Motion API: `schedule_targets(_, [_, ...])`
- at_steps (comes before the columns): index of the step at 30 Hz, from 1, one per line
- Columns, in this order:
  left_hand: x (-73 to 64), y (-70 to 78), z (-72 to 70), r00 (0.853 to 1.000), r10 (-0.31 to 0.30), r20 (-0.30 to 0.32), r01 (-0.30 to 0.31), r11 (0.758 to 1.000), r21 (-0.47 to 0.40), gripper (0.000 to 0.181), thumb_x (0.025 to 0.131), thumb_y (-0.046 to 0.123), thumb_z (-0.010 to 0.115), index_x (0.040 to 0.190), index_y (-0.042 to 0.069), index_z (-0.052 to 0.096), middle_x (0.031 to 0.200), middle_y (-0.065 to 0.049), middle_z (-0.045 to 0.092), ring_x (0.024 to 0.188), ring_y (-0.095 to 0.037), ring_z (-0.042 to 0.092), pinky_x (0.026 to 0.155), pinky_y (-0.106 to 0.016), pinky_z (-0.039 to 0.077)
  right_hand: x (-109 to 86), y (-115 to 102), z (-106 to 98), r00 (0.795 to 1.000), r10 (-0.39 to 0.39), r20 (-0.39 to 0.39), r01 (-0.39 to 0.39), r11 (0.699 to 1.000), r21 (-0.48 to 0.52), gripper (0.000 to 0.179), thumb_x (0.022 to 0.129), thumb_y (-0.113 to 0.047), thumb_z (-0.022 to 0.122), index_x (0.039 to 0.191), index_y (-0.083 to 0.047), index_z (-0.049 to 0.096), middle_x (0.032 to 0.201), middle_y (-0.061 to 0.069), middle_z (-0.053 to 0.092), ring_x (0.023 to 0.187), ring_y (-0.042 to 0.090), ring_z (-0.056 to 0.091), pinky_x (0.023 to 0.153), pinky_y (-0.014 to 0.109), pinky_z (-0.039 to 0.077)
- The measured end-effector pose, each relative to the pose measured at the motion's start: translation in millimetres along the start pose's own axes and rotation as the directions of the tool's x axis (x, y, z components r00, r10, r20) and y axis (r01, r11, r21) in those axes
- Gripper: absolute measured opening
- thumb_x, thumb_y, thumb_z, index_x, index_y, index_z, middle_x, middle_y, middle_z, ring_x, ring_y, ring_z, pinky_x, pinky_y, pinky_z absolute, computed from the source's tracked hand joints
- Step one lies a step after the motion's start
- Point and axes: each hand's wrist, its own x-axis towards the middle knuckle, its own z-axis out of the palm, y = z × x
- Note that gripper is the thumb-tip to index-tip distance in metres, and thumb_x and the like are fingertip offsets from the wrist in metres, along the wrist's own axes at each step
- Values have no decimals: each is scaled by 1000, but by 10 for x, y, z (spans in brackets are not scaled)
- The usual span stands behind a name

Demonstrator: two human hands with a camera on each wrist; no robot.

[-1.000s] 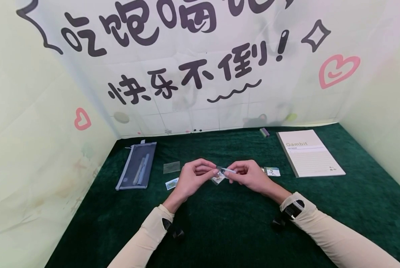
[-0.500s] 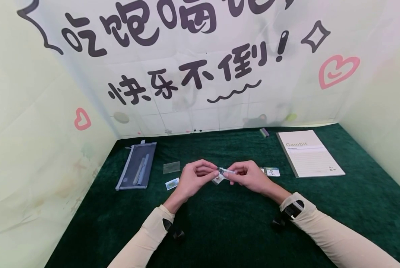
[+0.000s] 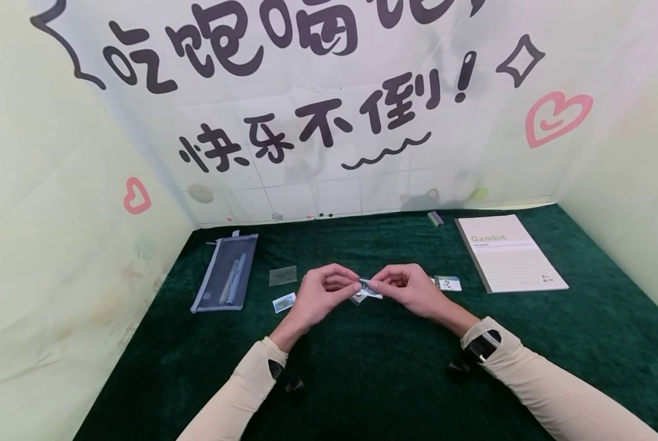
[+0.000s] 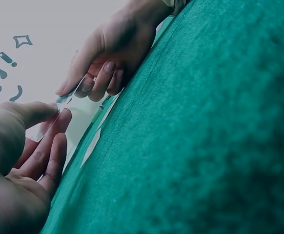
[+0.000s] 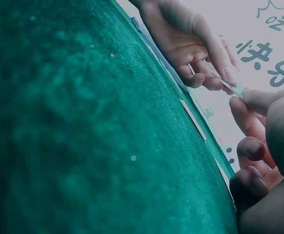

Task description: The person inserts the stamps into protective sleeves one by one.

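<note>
In the head view, both hands meet over the middle of the table. My left hand (image 3: 327,291) pinches a clear plastic sleeve (image 4: 40,131) between thumb and fingers, plainest in the left wrist view. My right hand (image 3: 408,285) pinches the edge of a small printed picture card (image 3: 370,292) that meets the sleeve; how far the card lies inside it, I cannot tell. Below them another small picture card (image 3: 357,299) is partly covered. Left of the hands lie a flat clear sleeve (image 3: 282,275) and a blue-green picture card (image 3: 283,302).
A mesh zip pouch (image 3: 224,272) with pens inside lies at the left. Beside the right hand are several small cards (image 3: 449,283), partly hidden. A notebook (image 3: 511,252) lies at the right, and a small purple-green block (image 3: 435,218) near the back edge of the green cloth (image 3: 362,380).
My right fingers have shifted slightly left and back on the small picture card, so more of its face shows between the hands. My left hand has barely moved.
</note>
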Motion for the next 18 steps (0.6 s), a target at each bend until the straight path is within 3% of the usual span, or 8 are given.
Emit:
schedule_targets(9, [11,7,-18,993,-11,-117,11,1000,0,26,97,33,83,119,21,76,111,2,84,108,-16,79,100,-36,62,24,18,-3,1000,-1,-18,2,999,35,22,108,-35,69,117,-16,75,97,13,78,78,32,70,70,27,54])
schedule_targets(18, [-2,34,26,998,14,-68,-13,1000,11,24,98,29,83,119,19,76,112,0,84,106,-16,80,96,-34,64,13,24,-11,999,-31,10,31,999,20,19,108,-32,68,113,-16,77,94,9,77,76,32,68,69,28,54])
